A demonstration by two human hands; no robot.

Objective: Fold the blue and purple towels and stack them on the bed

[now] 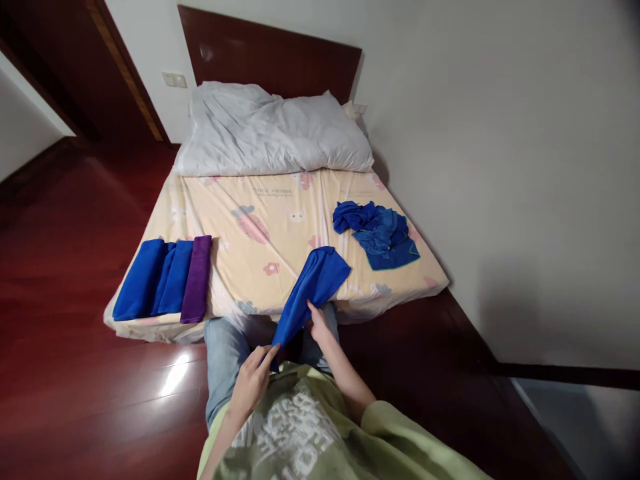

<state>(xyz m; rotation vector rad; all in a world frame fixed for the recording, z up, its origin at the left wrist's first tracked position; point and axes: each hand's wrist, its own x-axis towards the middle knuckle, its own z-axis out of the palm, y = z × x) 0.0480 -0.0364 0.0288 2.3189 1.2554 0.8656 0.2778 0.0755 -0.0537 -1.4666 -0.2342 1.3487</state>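
Note:
A blue towel stretches from my lap onto the near edge of the bed, its far end lying on the sheet. My left hand pinches its near end close to my waist. Farther along, my right hand grips the towel's right edge between thumb and fingers. On the bed to the left lie folded blue towels side by side, with a folded purple towel at their right. A crumpled heap of blue towels rests on the bed's right side; one has a green-stitched edge.
The bed has a pale sheet printed with strawberries and flowers. A rumpled white quilt lies against the dark wooden headboard. The wall runs close along the bed's right side. Reddish wooden floor extends to the left.

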